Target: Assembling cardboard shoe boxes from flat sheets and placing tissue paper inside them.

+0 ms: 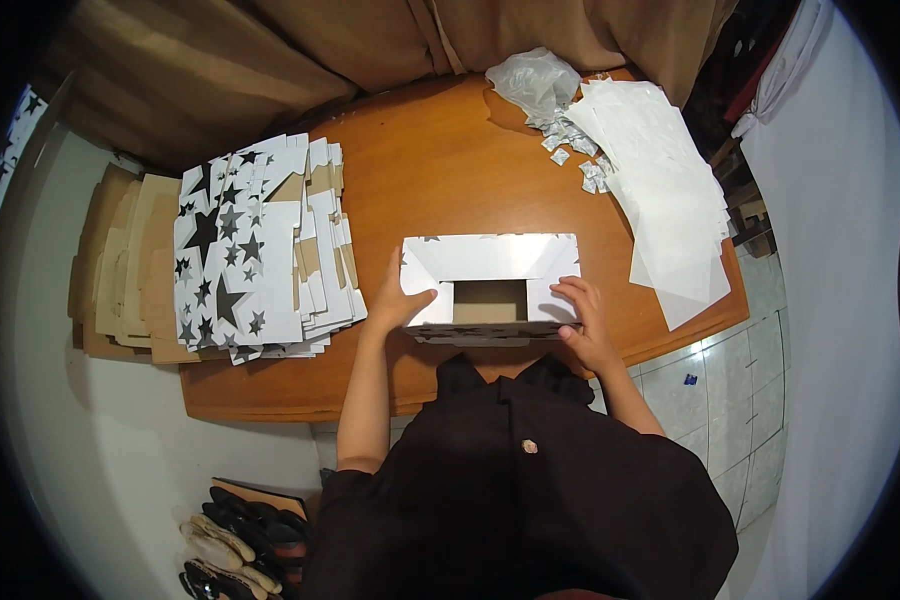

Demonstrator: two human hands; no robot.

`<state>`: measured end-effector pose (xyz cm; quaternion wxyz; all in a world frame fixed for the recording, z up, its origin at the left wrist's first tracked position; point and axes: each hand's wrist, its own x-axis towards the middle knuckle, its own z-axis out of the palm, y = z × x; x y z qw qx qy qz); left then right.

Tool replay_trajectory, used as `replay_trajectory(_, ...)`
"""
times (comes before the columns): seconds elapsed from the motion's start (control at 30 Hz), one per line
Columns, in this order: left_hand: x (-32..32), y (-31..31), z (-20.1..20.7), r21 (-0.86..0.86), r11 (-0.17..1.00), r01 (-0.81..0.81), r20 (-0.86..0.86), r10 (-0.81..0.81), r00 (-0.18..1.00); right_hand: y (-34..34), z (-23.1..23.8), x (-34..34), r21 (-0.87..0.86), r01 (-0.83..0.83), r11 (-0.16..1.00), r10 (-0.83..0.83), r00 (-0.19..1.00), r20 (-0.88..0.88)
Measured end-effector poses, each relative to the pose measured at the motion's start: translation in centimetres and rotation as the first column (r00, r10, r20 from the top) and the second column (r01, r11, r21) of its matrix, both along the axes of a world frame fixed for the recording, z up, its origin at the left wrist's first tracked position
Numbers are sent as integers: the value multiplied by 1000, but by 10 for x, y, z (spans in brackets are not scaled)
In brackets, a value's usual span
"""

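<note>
A white cardboard box [490, 257] with dark star prints stands at the table's near edge in front of me. White flaps frame a rectangular opening at its middle, and a brown interior [490, 302] shows through. My left hand [400, 302] grips the box's left side, thumb on top and most fingers hidden behind the wall. On the right side, my right hand [587, 325] has its fingers bent over the top flap, with the thumb at the near right corner.
Flat star-printed cardboard sheets [235, 260] lie stacked at the left, beside plain brown cardboard [135, 270]. At the right are fanned white paper sheets [660, 180], several small sachets [560, 156] and a clear plastic bag [532, 85]. Shoes [240, 540] sit low at the left.
</note>
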<state>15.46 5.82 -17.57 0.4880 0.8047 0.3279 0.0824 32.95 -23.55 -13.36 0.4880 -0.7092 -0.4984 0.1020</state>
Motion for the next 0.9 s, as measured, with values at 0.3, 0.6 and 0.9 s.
replay_trajectory(0.3,-7,-12,9,-350,936,41,184,26,983,17,-17,-19,-3,307,952,-293,910,295)
replay_trajectory(0.6,-1,-24,-5,-192,978,-82,208,122,971,24,-20,-15,-152,307,939,-215,873,437)
replay_trajectory(0.9,-20,-31,-33,-313,927,-205,434,332,838,16,-29,-20,-34,317,948,-278,874,400)
